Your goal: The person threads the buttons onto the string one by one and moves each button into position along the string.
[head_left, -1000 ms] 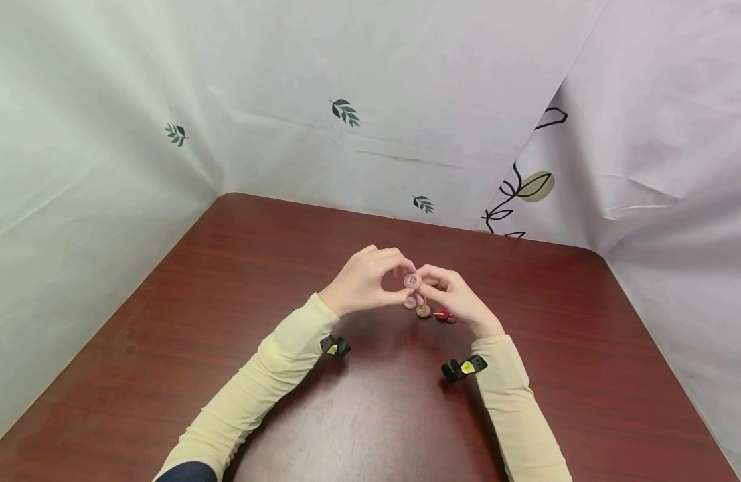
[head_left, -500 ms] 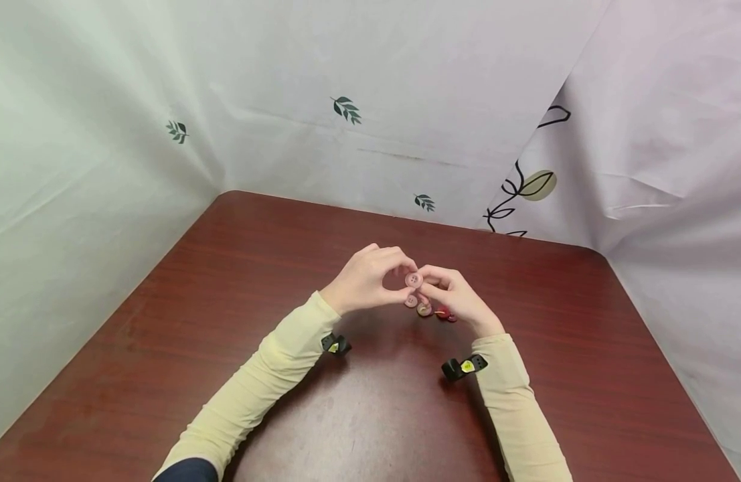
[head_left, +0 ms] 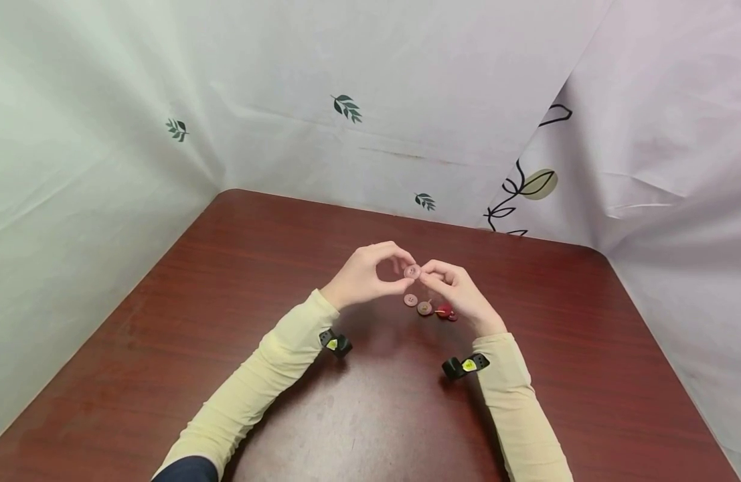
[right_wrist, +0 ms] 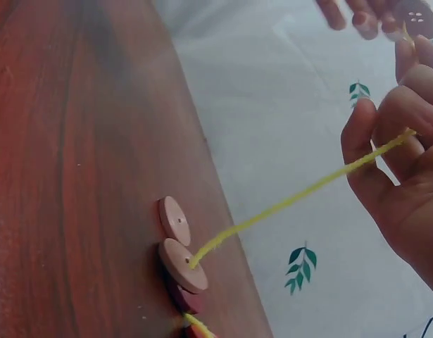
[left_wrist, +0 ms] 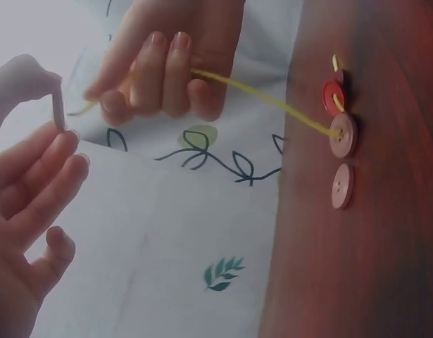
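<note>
Above the table, my left hand (head_left: pixel 364 276) pinches a pale pink four-hole button (head_left: pixel 412 271) between thumb and forefinger, edge-on in the left wrist view. Close beside it, my right hand (head_left: pixel 457 289) pinches a yellow string (left_wrist: pixel 272 103) near its end, whose short tip (left_wrist: pixel 81 111) points toward the button. From the right hand the string slopes down to a pinkish button (left_wrist: pixel 343 135) on the table and passes through it. A red button (left_wrist: pixel 334 97) further along is also strung. One more pale pink button (left_wrist: pixel 342 186) lies beside them with no string visible in it.
The dark red-brown wooden table (head_left: pixel 256 248) runs back to a pale cloth wall (head_left: pixel 274 134) with leaf prints. Small black wrist cameras sit below the left cuff (head_left: pixel 336 343) and the right cuff (head_left: pixel 465 365).
Both hands have lifted slightly away from the table, with the held button rising too. The right fingers have drawn back a little, and the buttons on the table show more fully.
</note>
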Available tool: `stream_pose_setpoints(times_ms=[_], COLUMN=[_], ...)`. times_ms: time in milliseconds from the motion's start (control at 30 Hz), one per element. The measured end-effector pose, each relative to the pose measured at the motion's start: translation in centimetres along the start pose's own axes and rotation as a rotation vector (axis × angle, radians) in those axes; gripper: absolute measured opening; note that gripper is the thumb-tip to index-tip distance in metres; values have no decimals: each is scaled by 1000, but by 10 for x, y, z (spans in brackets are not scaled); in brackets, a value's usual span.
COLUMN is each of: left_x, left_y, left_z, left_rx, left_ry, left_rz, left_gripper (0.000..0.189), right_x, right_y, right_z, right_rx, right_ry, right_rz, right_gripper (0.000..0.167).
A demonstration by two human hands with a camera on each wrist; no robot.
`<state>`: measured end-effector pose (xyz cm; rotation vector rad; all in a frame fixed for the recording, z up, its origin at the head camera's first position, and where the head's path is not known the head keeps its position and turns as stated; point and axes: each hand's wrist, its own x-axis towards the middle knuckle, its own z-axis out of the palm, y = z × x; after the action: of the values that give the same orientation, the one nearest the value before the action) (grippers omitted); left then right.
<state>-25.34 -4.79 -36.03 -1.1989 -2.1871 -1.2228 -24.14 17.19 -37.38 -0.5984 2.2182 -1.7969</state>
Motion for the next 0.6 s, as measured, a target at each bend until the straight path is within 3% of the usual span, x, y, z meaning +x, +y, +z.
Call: stream_pose_setpoints(times_ms=[100,267,600], left_x=[1,2,0], left_y=[-2,-2,2], left_z=[1,1,6], left_rx=[-104,-172,-493], left_ry=[13,30,20], left_rz=[-39,-91,-396], left_gripper=[24,24,21], right_x=[-2,-4,-7], right_y=[-5,-11,-16], right_z=[-1,0,1], right_rx=[23,40,4], right_ry=[21,36,49], right_rz=[-19,-65,-110], right_gripper=[10,6,6])
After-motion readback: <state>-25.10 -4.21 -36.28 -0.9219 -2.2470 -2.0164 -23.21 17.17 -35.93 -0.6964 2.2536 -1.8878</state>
